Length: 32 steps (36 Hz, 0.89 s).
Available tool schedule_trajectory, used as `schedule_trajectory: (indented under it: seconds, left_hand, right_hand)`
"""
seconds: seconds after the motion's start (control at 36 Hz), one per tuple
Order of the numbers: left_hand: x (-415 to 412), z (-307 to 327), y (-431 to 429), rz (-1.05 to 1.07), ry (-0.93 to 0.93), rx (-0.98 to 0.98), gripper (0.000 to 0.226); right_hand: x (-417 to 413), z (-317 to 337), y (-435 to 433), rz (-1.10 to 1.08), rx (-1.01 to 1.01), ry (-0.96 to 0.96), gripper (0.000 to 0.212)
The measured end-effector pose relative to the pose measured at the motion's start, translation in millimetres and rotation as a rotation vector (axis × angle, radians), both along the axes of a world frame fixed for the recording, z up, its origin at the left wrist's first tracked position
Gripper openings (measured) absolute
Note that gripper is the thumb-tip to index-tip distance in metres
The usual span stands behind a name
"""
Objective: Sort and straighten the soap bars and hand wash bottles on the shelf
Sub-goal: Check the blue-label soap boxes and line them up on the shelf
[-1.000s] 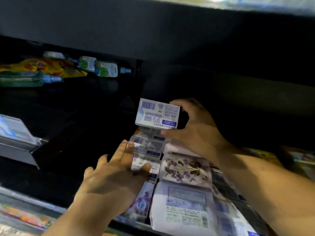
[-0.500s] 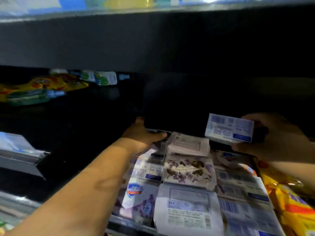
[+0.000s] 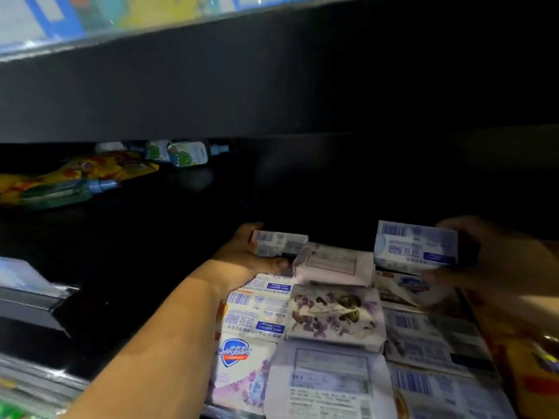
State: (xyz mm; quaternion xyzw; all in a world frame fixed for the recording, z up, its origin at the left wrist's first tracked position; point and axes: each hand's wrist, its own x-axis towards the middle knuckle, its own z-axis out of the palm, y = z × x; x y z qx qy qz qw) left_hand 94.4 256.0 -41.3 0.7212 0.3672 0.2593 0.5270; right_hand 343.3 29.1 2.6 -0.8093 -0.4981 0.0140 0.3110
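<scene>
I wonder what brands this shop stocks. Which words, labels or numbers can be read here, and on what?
"Safeguard": blue shield logo on the white, lilac-flowered soap pack at the shelf front.
Too blurred: print and barcodes on the white-and-blue soap box in the right hand, the small white soap box in the left hand, and the paper-wrapped soap packs.

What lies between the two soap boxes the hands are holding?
A pale paper-wrapped soap bar, flat between left-hand box and right-hand box, in the head view.

"Safeguard" on front soap pack
</scene>
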Motion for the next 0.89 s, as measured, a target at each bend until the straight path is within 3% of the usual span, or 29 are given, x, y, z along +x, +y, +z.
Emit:
schedule_trajectory:
  seconds: [0.06,0.08,0.22,0.36,0.5,0.56,0.61,0.69,0.78,0.89]
  left_hand:
    - [-2.4,0.0,0.0,0.032,-0.042,0.006,0.106]
    - [-3.7,1.2,-1.9,0.031,-0.06,0.015,0.114]
    - [-5.9,-4.3,-0.5,0.08,-0.072,0.059,0.094]
    - [-6.5,-6.0,3.0,0.069,-0.066,0.068,0.101]
    - [-5.0,-9.2,4.8,0.079,-0.121,0.051,0.102]
    - [-5.8,-9.9,6.9,0.085,-0.124,0.067,0.108]
    - [-5.0,-10.1,6.3,0.111,-0.1,0.091,0.099]
    - [0.4,-9.4,4.2,0.2,-0.106,0.201,0.07]
    - [4.9,-0.6,1.5,0.274,-0.133,0.337,0.069]
    - [5.6,15.6,-4.2,0.285,-0.231,0.433,0.073]
  right_hand:
    - [5.6,-5.5,1.4,-0.012,0.003,-0.012,0.06]
    - [9.7,-8.5,3.7,-0.003,0.002,-0.02,0.062]
    - [19.0,-18.6,16.0,-0.031,-0.183,-0.178,0.074]
    - [30.5,-22.2,26.5,0.043,-0.319,-0.261,0.083]
    - [24.7,-6.9,28.7,0.104,-0.585,-0.336,0.066]
    - [25.4,-8.2,28.6,0.145,-0.615,-0.314,0.063]
    - [22.6,-6.1,27.6,0.145,-0.628,-0.299,0.063]
    - [22.8,-9.3,28.7,0.106,-0.535,-0.268,0.07]
    - [17.9,-10.9,28.7,0.042,-0.314,-0.245,0.094]
    - [-4.4,6.5,30.1,0.163,-0.012,-0.106,0.097]
